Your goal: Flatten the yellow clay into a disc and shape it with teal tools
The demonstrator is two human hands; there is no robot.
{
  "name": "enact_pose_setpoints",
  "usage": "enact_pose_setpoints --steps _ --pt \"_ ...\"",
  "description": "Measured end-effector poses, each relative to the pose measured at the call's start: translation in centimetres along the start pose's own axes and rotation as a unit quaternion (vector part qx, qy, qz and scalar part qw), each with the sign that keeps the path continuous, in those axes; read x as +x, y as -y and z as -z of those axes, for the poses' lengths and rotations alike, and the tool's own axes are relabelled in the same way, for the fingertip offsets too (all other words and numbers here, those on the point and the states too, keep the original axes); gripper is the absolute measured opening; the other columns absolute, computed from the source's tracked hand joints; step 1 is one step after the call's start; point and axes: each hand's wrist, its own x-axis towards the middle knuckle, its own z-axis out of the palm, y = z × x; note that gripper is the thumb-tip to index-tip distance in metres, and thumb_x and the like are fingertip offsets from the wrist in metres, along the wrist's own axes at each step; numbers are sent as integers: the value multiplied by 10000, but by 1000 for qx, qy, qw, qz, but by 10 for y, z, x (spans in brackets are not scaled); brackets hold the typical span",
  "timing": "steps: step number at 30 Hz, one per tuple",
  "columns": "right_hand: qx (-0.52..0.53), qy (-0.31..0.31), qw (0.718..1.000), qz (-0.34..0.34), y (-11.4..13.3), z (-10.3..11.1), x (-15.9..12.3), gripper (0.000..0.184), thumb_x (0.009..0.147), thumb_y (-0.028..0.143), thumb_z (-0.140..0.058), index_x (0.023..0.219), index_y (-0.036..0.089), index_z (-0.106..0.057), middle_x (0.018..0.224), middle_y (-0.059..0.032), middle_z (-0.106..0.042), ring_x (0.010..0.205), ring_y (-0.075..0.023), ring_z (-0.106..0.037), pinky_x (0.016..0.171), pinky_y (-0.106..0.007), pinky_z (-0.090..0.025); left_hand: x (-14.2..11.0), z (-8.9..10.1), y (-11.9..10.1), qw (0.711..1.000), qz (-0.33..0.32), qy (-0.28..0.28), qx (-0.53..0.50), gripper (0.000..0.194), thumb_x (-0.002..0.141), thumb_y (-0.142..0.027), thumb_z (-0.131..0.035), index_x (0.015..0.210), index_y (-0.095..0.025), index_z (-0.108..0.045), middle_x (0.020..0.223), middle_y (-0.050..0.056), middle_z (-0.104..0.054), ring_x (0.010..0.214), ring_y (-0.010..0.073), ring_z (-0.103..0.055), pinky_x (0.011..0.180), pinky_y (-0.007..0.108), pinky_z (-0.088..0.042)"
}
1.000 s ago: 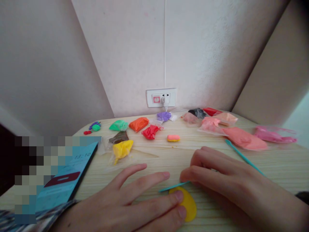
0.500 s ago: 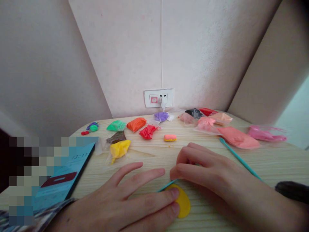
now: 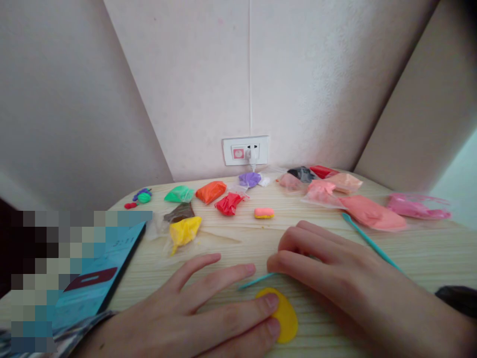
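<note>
My left hand [image 3: 208,311] lies with its fingers spread, two fingertips resting on a flat yellow clay disc [image 3: 286,318]. Fingers bent together, my right hand [image 3: 316,263] grips a thin teal modelling tool [image 3: 257,282], whose tip points left just beyond the disc's far edge. The tool and disc appear slightly apart. Most of the handle is hidden by the right hand. Past the hands sits a small pink and yellow clay block [image 3: 264,213].
A second teal tool [image 3: 372,243] lies right of my hand. Bagged clay lines the back, including yellow [image 3: 185,231], red [image 3: 230,203] and coral [image 3: 372,213]. Small clay pieces [image 3: 143,198] lie back left. A phone [image 3: 100,273] stands left, and a wall socket [image 3: 245,150] is behind.
My right hand has shifted slightly right, and the tool has come away from the disc's far edge. My left fingertips stay on the disc.
</note>
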Motion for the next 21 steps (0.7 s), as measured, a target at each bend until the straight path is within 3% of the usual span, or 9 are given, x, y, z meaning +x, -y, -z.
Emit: enact_pose_setpoints --steps 4,6,9,14,21 --pt "0 -33 999 39 -2 -6 -7 265 815 39 -404 797 236 -582 763 1 -557 681 -123 -508 563 -217 -400 0 -4 -2 998 28 -46 -16 377 893 -190 -465 1262 -264 -476 1301 -91 -494 1261 166 -389 1119 347 -206" --pt "2 -46 998 48 -2 -7 -9 310 805 29 -374 837 250 -590 754 0 -558 666 -125 -509 547 -217 -399 1 -3 -2 998 32 -43 -26 368 889 -193 -478 1250 -266 -488 1267 -81 -532 1253 162 -400 1107 340 -248" --pt "3 -31 999 24 -2 -3 -11 328 791 38 -396 880 276 -604 756 5 -565 660 -125 -525 550 -222 -418 1 -3 -4 999 27 -11 -34 370 892 -219 -490 1258 -272 -478 1283 -82 -517 1258 170 -393 1097 340 -271" --pt "3 -23 1000 5 1 4 -12 385 785 28 -413 959 308 -612 733 6 -564 644 -127 -540 537 -226 -431 -2 -12 -13 992 88 -65 -55 337 918 -198 -420 1231 -291 -499 1225 -69 -571 1261 177 -387 1102 392 -242" --pt "10 -30 999 -39 3 1 -17 290 791 69 -440 830 281 -633 699 -1 -552 564 -110 -534 472 -208 -423 -1 -11 -11 994 71 -60 -55 344 901 -214 -471 1239 -270 -497 1246 -63 -555 1272 179 -370 1100 364 -257"
